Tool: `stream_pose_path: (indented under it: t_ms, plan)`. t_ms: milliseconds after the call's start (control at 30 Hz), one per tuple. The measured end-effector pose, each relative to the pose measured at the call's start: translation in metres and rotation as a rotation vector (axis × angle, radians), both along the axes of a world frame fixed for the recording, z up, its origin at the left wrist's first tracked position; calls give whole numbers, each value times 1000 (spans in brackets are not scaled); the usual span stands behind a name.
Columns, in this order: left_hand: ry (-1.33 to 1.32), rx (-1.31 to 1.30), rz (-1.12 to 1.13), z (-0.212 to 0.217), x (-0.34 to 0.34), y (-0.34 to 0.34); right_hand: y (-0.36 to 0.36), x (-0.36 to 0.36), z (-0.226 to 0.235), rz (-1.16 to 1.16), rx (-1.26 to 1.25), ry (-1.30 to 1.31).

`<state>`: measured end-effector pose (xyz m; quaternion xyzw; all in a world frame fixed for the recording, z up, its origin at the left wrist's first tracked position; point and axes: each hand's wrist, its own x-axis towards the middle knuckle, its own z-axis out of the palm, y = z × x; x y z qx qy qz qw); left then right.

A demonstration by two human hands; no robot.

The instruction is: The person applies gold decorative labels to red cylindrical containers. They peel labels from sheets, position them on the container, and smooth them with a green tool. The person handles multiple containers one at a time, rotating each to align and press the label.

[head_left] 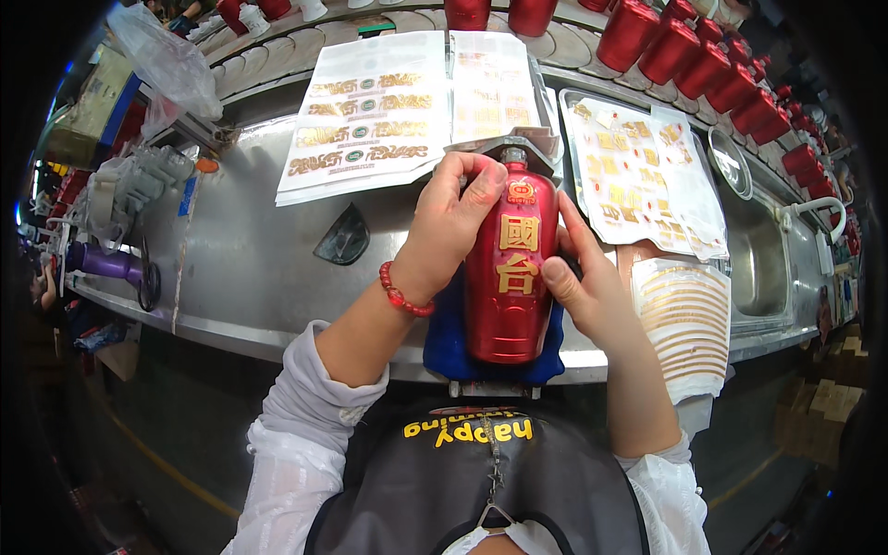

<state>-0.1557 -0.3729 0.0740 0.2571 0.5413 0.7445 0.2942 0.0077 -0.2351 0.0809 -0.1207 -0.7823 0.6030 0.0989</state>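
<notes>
Two hands grip red bottle (511, 268); left hand (450, 227) wraps shoulder; right hand (581, 277) pinches side.

Both forearms come up from the near edge, sleeves pushed back to the elbows, and angle toward each other. The left hand (450, 222) is bent at the wrist, which wears a red bead bracelet; its fingers curl over to the right, the thumb lying flat and extended. The right hand (583, 277) stands on edge, palm facing left, fingers reaching far, thumb pressed inward in a closed grip.
</notes>
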Motion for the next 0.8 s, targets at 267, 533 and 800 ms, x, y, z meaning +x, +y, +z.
stream_pose_path:
  t_ms: [267, 533, 800]
  plan:
    - [119, 13, -12, -14, 31, -30, 1, 0, 2, 25, -81, 16]
    - [213, -17, -11, -21, 34, -31, 2, -3, 0, 35, -159, 47]
    - [284, -27, -24, -24, 31, -32, 3, -2, -1, 56, -156, 45]
